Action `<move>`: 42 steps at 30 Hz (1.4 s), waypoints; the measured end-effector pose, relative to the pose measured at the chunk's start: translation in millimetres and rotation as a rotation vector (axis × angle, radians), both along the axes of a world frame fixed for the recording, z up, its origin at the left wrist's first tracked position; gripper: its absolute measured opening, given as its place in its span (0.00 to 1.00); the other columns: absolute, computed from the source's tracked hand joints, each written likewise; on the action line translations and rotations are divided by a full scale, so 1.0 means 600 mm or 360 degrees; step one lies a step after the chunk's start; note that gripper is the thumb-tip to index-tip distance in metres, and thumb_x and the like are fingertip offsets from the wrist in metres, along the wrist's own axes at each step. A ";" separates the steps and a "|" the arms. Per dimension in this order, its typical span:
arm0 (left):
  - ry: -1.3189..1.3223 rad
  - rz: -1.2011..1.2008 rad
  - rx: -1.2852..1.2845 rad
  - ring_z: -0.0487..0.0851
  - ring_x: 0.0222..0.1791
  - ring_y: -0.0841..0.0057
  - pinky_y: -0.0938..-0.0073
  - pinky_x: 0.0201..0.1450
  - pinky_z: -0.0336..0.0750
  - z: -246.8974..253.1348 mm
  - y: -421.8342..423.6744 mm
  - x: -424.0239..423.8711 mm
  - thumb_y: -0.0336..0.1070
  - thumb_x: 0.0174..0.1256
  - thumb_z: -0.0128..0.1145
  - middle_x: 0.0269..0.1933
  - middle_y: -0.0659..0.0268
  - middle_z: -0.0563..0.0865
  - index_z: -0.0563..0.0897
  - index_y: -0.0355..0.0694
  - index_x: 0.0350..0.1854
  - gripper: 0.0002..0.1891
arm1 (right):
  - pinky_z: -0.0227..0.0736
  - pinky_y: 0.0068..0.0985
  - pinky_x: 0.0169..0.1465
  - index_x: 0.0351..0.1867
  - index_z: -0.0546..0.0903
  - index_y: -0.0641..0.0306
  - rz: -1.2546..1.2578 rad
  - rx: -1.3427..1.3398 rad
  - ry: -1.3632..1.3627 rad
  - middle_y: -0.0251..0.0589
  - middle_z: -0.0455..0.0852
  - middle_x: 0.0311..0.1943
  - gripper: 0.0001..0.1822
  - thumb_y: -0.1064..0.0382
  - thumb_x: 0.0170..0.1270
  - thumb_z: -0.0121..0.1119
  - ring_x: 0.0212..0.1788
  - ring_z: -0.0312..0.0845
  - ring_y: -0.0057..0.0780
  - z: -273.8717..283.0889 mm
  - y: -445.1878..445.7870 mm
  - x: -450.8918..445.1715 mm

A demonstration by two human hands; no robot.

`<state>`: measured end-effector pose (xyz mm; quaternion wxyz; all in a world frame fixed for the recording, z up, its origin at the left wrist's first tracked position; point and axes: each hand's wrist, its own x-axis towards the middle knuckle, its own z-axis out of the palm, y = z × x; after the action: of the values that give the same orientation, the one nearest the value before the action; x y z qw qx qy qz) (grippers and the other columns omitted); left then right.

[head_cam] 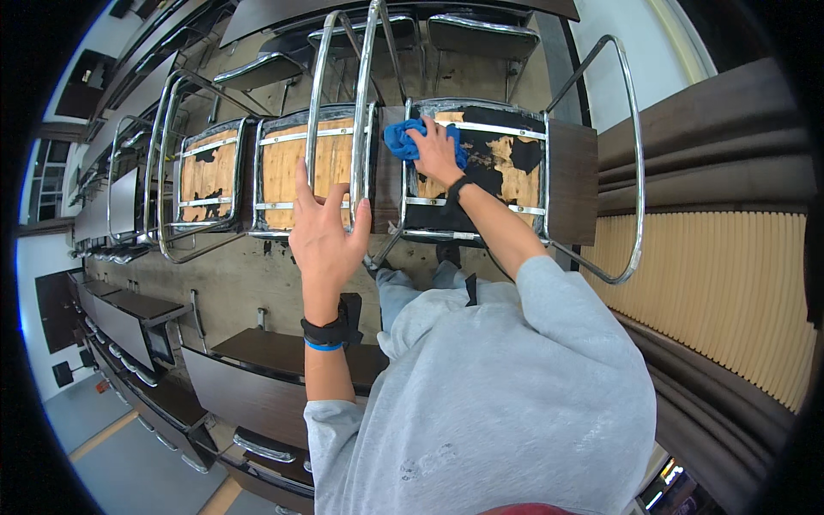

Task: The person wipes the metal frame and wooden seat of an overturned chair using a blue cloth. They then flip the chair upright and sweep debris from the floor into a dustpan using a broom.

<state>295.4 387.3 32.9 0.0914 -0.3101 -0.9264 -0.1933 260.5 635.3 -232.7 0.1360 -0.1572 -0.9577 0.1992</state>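
Upturned metal-framed chairs rest in a row on a dark wood-grain table [573, 183]. My right hand [436, 151] presses a crumpled blue cloth [403, 143] on the left edge of the right-hand chair's underside [508, 174], where black covering has peeled from the plywood. My left hand [329, 225], fingers spread, is over the chair beside it, whose plywood underside [277, 164] shows. Its thumb and fingers are near the chrome tubes [365, 129] of that chair; whether they touch is unclear. Another upturned chair [206, 174] lies farther left.
A chrome leg loop [637, 161] sticks out at the right, near a brown curtain [702, 154]. More chairs [483, 38] stand behind the table. Behind me is another table [257, 393]. My shoes [449, 255] are close to the row of chairs.
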 end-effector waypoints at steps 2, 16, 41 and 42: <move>-0.0037 0.0002 0.0004 0.85 0.46 0.59 0.60 0.42 0.82 0.003 0.000 0.001 0.47 0.63 0.66 0.79 0.45 0.64 0.86 0.43 0.50 0.18 | 0.70 0.59 0.59 0.62 0.79 0.43 0.0000 -0.0049 -0.0233 0.42 0.71 0.68 0.36 0.64 0.46 0.75 0.66 0.67 0.55 -0.040 0.010 -0.012; 0.0029 -0.0011 -0.0003 0.82 0.44 0.57 0.60 0.44 0.81 0.000 0.007 -0.003 0.45 0.63 0.65 0.78 0.43 0.65 0.86 0.41 0.49 0.17 | 0.78 0.52 0.52 0.60 0.80 0.46 -0.0203 0.0015 -0.0258 0.45 0.81 0.54 0.31 0.59 0.50 0.70 0.56 0.77 0.57 0.014 0.170 0.071; 0.0037 -0.0028 0.0078 0.83 0.45 0.60 0.61 0.43 0.81 -0.003 0.005 -0.002 0.45 0.64 0.66 0.77 0.44 0.67 0.86 0.42 0.48 0.15 | 0.78 0.45 0.60 0.64 0.78 0.58 -0.0676 -0.0267 -0.0103 0.54 0.85 0.56 0.36 0.52 0.50 0.73 0.60 0.80 0.56 0.015 0.313 0.167; 0.0029 -0.0004 0.0062 0.83 0.45 0.60 0.62 0.43 0.81 -0.005 0.001 0.000 0.45 0.64 0.66 0.77 0.44 0.67 0.86 0.42 0.48 0.16 | 0.77 0.44 0.61 0.64 0.78 0.59 -0.0587 -0.0327 -0.0081 0.55 0.85 0.57 0.36 0.53 0.51 0.72 0.61 0.80 0.55 0.041 0.266 0.182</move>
<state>295.4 387.8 29.8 0.1055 -0.3111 -0.9212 -0.2084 369.8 794.9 -208.2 0.1291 -0.3478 -0.8905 0.2636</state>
